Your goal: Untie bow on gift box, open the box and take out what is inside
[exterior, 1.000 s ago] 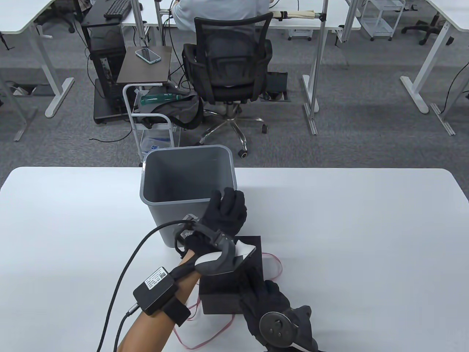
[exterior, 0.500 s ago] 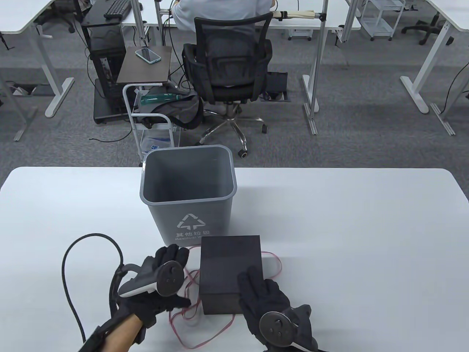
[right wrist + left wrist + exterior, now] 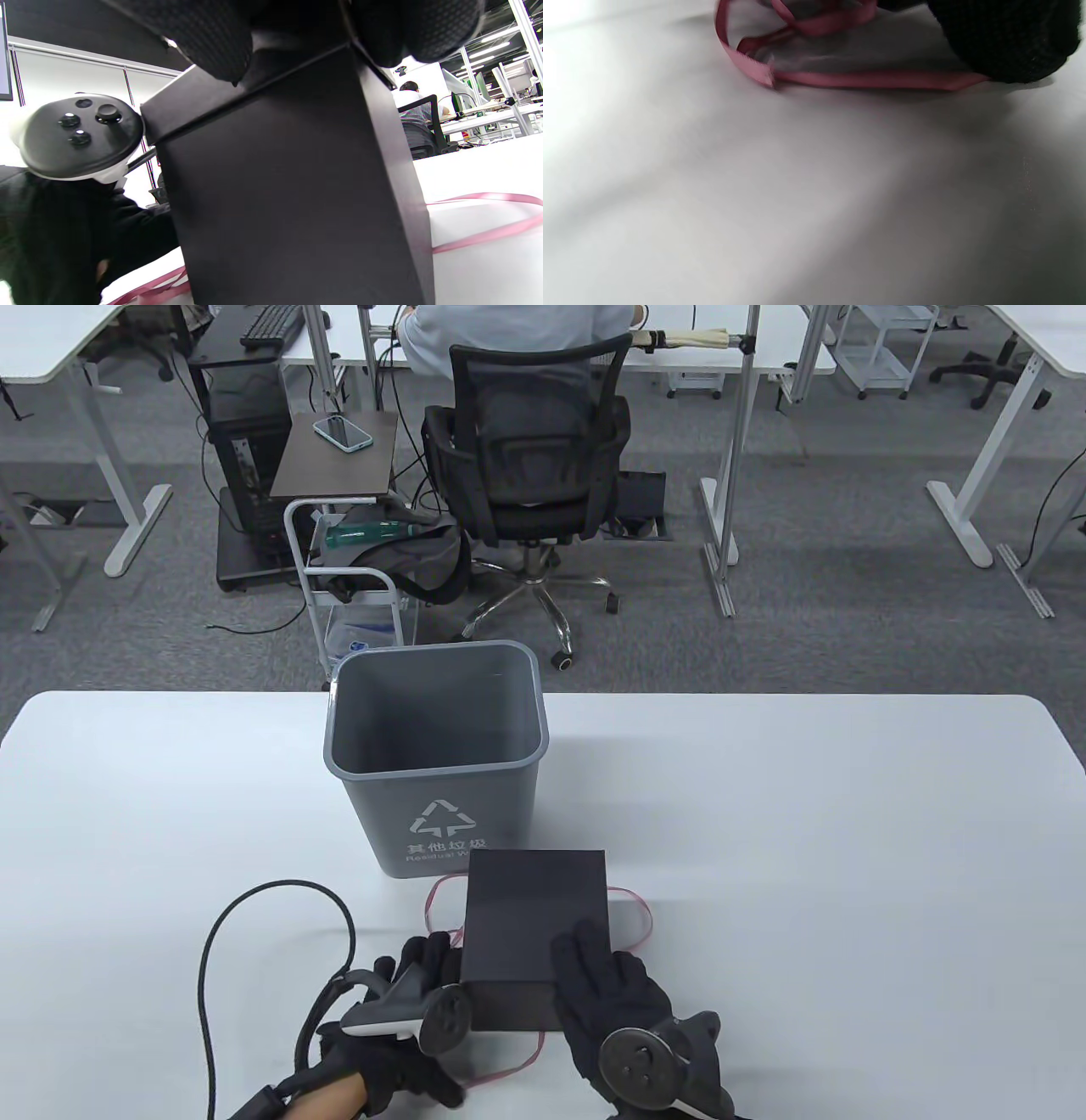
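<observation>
The black gift box (image 3: 530,925) stands closed on the white table (image 3: 806,831), lid on. The untied pink ribbon (image 3: 632,912) lies loose on the table around it, also seen in the ribbon (image 3: 840,78) (image 3: 488,231) close-ups. My right hand (image 3: 607,984) lies over the lid's near right corner, two fingers flat on top and the thumb (image 3: 203,38) down the near face of the box (image 3: 288,190). My left hand (image 3: 420,984) lies at the box's near left side, fingers stretched along it. One left fingertip (image 3: 1005,38) touches the ribbon on the table.
A grey waste bin (image 3: 433,755) stands just behind the box, slightly left. A black cable (image 3: 254,916) loops from my left wrist over the table. Beyond the table edge, a person sits in an office chair (image 3: 526,466) beside a small cart (image 3: 356,585).
My left hand came back from the bin's rim to the table left of the box, then slid right against the box's near left side. The right hand and box stayed put.
</observation>
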Demonstrator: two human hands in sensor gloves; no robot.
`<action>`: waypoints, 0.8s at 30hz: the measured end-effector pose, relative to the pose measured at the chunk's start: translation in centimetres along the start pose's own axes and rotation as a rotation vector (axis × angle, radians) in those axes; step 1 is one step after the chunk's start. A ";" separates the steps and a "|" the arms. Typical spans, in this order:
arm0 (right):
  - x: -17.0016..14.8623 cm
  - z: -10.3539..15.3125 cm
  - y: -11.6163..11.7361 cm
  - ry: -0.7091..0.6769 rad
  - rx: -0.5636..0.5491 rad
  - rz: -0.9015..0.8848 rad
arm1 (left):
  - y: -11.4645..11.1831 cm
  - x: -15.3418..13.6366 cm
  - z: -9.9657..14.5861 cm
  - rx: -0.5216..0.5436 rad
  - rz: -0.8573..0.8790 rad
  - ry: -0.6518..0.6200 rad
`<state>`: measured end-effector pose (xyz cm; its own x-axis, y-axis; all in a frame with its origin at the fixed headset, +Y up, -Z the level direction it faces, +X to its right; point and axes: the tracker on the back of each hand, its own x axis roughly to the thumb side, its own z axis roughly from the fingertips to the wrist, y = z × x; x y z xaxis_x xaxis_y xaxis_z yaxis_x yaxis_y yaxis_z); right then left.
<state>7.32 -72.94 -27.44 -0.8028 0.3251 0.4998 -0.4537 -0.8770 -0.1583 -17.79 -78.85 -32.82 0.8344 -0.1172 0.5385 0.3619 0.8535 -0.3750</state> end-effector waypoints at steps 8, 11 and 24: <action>-0.7 -0.2 -0.4 0.026 -0.024 -0.017 | 0.5 -2.7 -1.6 0.035 0.087 -0.005; -1.1 -0.2 -0.5 0.034 -0.013 -0.048 | 1.0 -3.6 -2.4 0.055 0.119 -0.016; -1.0 -0.1 -0.5 0.029 -0.022 -0.043 | 2.7 -4.2 -2.8 0.342 0.126 0.142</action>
<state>8.35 -72.83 -27.95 -0.7931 0.3729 0.4816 -0.4964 -0.8539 -0.1563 -19.11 -77.52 -38.20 0.9213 -0.0489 0.3858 0.1131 0.9829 -0.1454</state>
